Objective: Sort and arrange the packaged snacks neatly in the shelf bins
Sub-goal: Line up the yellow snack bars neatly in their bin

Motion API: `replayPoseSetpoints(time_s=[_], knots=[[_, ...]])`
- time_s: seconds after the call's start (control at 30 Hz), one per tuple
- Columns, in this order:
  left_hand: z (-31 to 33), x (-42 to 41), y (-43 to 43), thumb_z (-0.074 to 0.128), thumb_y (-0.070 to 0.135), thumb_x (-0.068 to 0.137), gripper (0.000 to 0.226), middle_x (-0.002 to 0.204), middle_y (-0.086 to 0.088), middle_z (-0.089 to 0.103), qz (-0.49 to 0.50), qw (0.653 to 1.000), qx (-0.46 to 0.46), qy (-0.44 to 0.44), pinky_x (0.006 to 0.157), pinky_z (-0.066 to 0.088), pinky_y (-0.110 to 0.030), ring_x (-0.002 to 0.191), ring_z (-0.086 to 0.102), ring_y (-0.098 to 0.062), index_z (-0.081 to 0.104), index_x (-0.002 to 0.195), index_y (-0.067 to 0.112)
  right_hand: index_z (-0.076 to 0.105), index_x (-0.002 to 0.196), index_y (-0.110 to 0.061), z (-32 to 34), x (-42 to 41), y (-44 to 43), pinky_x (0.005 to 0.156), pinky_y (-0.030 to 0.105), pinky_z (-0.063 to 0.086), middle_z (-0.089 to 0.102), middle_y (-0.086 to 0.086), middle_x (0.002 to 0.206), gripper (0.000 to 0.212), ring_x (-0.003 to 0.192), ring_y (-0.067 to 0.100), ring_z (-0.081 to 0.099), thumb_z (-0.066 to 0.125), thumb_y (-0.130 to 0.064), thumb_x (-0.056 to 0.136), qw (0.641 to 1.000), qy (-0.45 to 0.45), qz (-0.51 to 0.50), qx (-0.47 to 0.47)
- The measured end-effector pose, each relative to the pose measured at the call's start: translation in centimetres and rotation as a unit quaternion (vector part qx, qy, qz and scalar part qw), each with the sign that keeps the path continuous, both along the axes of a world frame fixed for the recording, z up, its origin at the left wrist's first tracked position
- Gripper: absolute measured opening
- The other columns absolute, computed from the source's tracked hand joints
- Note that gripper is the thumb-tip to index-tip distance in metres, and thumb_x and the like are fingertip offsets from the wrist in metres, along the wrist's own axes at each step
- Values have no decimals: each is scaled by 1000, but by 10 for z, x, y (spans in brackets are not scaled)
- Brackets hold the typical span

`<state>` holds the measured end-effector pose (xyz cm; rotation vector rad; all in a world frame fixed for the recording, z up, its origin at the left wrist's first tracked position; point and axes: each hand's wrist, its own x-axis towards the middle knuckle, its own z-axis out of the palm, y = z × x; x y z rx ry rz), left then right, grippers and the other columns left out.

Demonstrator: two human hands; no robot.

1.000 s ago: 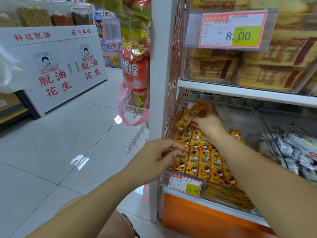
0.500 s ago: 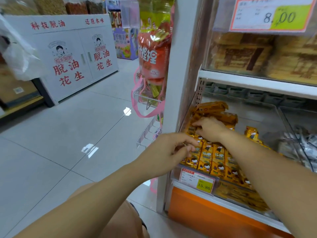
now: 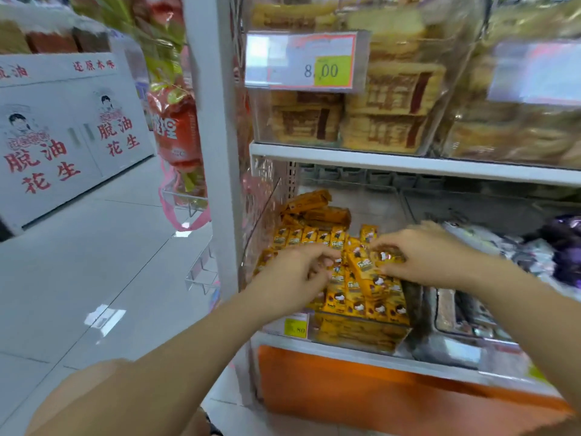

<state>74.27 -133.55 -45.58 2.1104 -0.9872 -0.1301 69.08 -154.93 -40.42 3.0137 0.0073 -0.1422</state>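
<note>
**Both hands down in the yellow-packet bin**

Head view: the left hand [image 3: 295, 272] sits over the front rows of the yellow snack packets [image 3: 314, 236] with its fingers curled in. Blur hides whether it grips anything. Just to its right, the right hand [image 3: 430, 256] pinches a packet [image 3: 384, 257] between thumb and curled fingers.

The packets fill the clear bin [image 3: 262, 221]. The bin's side wall rises close on the left hand's outer side, and the white upright [image 3: 217, 152] stands just beyond that wall. Open room runs above both hands up to the shelf edge [image 3: 408, 163]. Grey packets [image 3: 490, 240] lie past the right hand. A price tag [image 3: 295, 324] sits below the left wrist.
</note>
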Motion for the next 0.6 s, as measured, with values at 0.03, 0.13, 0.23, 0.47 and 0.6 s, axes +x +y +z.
replayPoseSetpoints(time_s=[0.03,0.13,0.23,0.47,0.6], knots=[[1,-1,-11,59,26,92,37,117,7,56,-6,999,31,-4,83,43,-18,100,54,-3,54,128,24,40,136,-42,-3,-4,-3,113,43,17,49,-3,139,48,132,20,37,50,-53,90,1000,0,-9,-10],[-1,-6,-37,60,57,83,63,142,5,35,-17,990,135,-23,102,38,-32,126,41,-15,40,138,35,34,139,-42,-14,-9,-8,116,53,2,38,0,147,53,141,20,18,50,-50,89,999,-7,-26,-32],[-6,-8,-51,64,62,77,67,146,4,27,4,986,164,-38,106,37,-40,129,39,-19,43,135,34,46,130,-40,-22,-8,-7,114,55,0,48,-1,137,46,139,22,22,54,-45,85,998,-35,-32,-35],[-9,-6,-50,67,30,84,35,131,7,40,25,997,63,-23,96,39,-21,116,46,-9,59,117,23,64,107,-22,-21,4,2,114,49,11,61,3,100,26,118,23,40,60,-30,83,992,-69,-38,-98],[-8,1,-31,62,17,88,22,117,8,53,53,998,15,-43,89,41,-14,101,51,-4,68,109,19,65,96,-20,-16,9,5,116,46,16,58,-3,76,18,92,19,58,60,-30,82,994,-60,-21,-94]])
